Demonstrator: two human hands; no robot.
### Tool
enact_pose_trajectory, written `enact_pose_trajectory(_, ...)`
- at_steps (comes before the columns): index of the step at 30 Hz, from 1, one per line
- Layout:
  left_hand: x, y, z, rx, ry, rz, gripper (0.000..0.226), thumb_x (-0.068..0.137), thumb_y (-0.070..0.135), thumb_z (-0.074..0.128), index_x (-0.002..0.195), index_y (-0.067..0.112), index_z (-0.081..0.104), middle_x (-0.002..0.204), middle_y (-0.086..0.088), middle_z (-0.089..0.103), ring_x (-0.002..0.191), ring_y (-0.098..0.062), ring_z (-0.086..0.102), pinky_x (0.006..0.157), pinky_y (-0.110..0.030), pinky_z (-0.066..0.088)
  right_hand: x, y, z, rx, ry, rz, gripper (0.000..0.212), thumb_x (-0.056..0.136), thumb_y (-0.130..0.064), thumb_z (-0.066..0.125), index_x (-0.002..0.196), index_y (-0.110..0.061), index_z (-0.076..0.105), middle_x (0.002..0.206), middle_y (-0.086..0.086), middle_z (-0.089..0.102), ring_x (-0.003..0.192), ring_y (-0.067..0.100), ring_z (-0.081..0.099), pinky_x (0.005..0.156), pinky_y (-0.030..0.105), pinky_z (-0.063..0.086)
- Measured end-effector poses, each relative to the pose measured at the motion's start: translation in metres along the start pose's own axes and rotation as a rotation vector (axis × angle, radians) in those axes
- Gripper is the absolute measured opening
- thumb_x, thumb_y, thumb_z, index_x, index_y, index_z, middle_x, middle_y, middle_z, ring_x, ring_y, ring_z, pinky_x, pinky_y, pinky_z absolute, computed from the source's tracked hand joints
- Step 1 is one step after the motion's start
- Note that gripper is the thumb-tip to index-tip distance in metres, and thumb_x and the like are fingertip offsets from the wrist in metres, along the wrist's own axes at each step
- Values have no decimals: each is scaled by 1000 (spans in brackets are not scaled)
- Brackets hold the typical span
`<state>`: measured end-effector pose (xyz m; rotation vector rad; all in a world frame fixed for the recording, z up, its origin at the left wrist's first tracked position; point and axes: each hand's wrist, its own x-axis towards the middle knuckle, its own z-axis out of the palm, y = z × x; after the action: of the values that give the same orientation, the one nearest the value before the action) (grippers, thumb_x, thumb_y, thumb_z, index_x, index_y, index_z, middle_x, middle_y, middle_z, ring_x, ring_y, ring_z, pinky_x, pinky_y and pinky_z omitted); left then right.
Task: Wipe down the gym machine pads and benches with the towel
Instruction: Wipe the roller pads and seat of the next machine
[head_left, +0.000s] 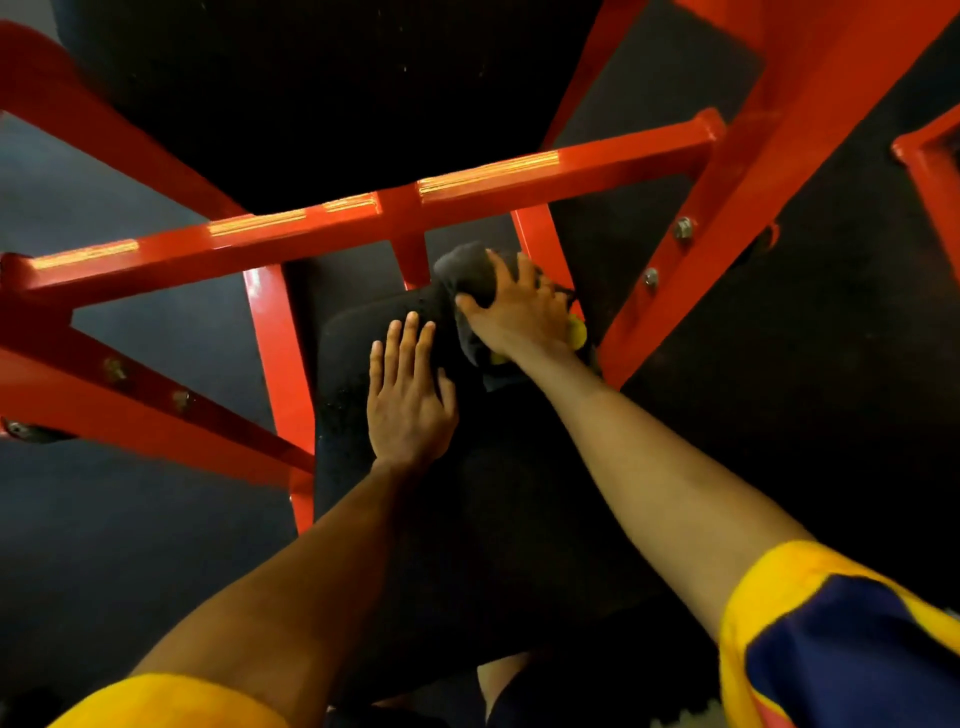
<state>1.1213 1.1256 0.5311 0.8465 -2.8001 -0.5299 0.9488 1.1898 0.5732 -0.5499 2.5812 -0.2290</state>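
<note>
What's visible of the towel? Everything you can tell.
The towel is dark grey, soft-looking cloth, bunched into a lump. The right hand grips it from above, pressing it onto the far end of the black seat pad, beside a red frame upright. Yellow patches show under the hand; whether they are towel is unclear. The left hand lies flat on the pad, apart from it.
</note>
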Motion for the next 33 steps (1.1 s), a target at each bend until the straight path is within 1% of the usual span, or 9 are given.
enact_pose_trajectory(3,0,0,-2,-4,-5,0,64,95,28,42,157,13,37,167,-5,28,157,-20,16,128,-44,10,-20,4,14,-115,51,-169,74,95,-63,50,160,-32,31,172,8,14,155,46,14,123,63,12)
enact_pose_trajectory(9,-2,-2,-2,-26,-19,25,65,95,32,46,156,12,37,167,-6,28,157,-21,16,128,-44,10,-103,72,24,-279,170,-535,72,94,-55,49,159,-26,37,171,1,23,156,37,21,123,57,23)
enact_pose_trajectory(14,-2,-1,-1,-17,7,8,64,96,31,41,156,9,38,166,-8,31,156,-23,19,128,-47,14,-64,35,24,-264,139,-389,68,96,-59,35,158,-32,39,169,4,27,155,43,20,123,62,19)
enact_pose_trajectory(17,0,1,0,-25,25,-28,64,97,28,41,156,5,36,163,-11,34,155,-23,23,128,-45,14,-17,-1,14,-199,51,-398,68,91,-57,45,156,-37,39,169,3,27,156,41,16,125,61,12)
enact_pose_trajectory(19,0,0,0,-25,17,-40,63,98,28,43,156,5,36,164,-10,34,156,-22,21,128,-44,12,8,-10,-1,-151,14,-369,66,88,-64,47,150,-40,47,160,-1,42,151,33,31,124,52,19)
enact_pose_trajectory(22,0,1,-1,-35,19,-39,63,97,28,45,156,9,37,165,-6,31,156,-19,19,128,-44,13,36,-3,-21,54,-69,-205,55,90,-64,52,136,-35,58,137,4,61,129,34,55,105,45,43)
enact_pose_trajectory(24,-2,2,-2,-41,28,-33,63,97,27,45,156,9,37,165,-5,31,156,-19,19,128,-44,14,36,10,-29,232,-72,-83,48,91,-61,52,129,-31,60,128,7,66,121,36,61,94,42,47)
enact_pose_trajectory(27,-2,2,-3,-41,22,-13,63,97,27,45,157,10,36,166,-5,31,156,-19,19,128,-44,14,9,29,-26,377,-3,81,51,96,-56,55,139,-30,54,135,9,62,124,41,58,95,43,45)
enact_pose_trajectory(33,-2,0,-2,-37,0,-15,65,96,28,44,158,10,34,167,-5,27,157,-19,16,128,-44,12,-43,9,14,-114,181,-138,70,89,-61,44,152,-32,45,162,11,37,147,44,35,117,59,30)
